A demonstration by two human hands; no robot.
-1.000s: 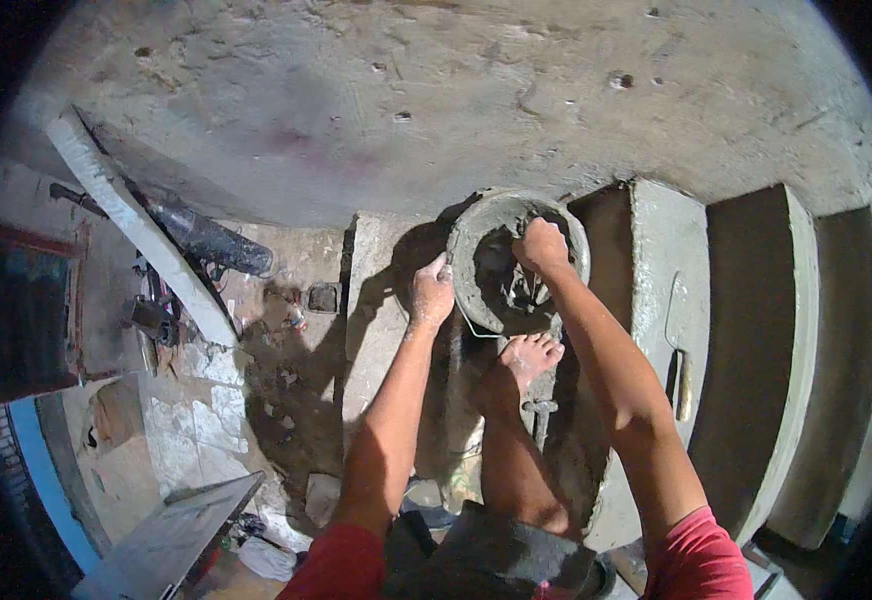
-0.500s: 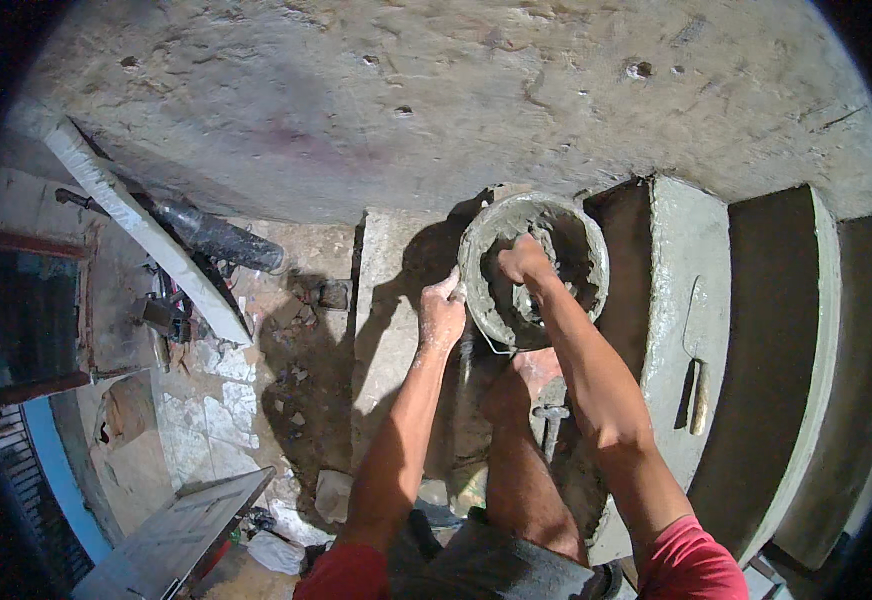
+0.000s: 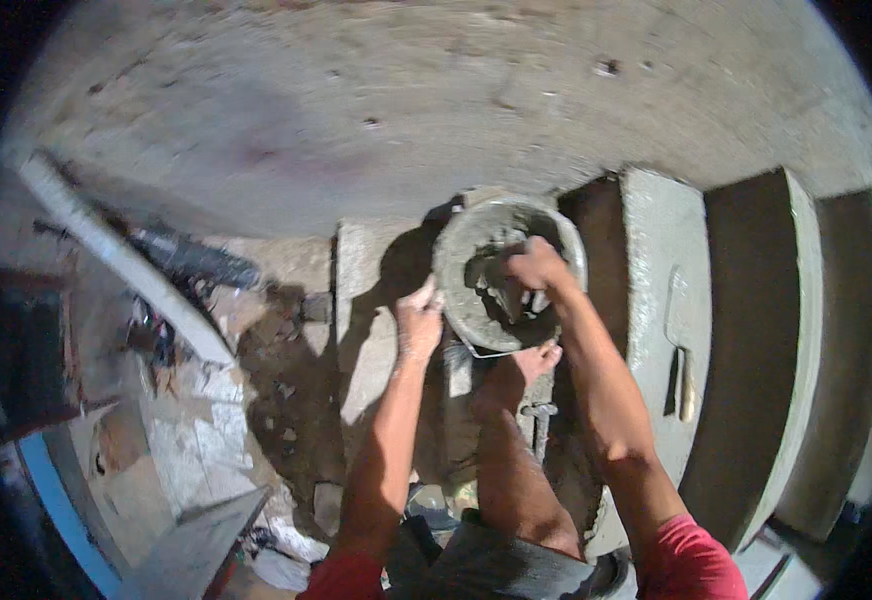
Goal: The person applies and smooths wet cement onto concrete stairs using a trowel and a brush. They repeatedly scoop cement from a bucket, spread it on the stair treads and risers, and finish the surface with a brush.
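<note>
A round bucket (image 3: pixel 446 240), its inside coated with wet grey mortar (image 3: pixel 506 238), stands tilted on the steps in front of me. My left hand (image 3: pixel 419 318) grips the bucket's left rim, with the fingers partly behind it. Inside, my right hand (image 3: pixel 539 266) is closed over the mortar; a dark shape by its fingers may be a tool or shadow, so what it holds is unclear. A wire handle (image 3: pixel 486 353) hangs at the bucket's near side, close to my bare foot (image 3: pixel 536 362).
A trowel (image 3: pixel 687 388) with a wooden handle lies on the freshly coated step (image 3: pixel 661 240) to the right. A hammer (image 3: pixel 540 418) stands by my foot. A rough wall (image 3: pixel 356 170) runs along the far side. At left lean a long board (image 3: pixel 126 260) and a dark pipe (image 3: pixel 191 262).
My right hand has shifted within the bucket, and the mortar lies differently around it. The bucket's opening has turned more toward me. My left hand still grips the rim; the whole view has swung slightly.
</note>
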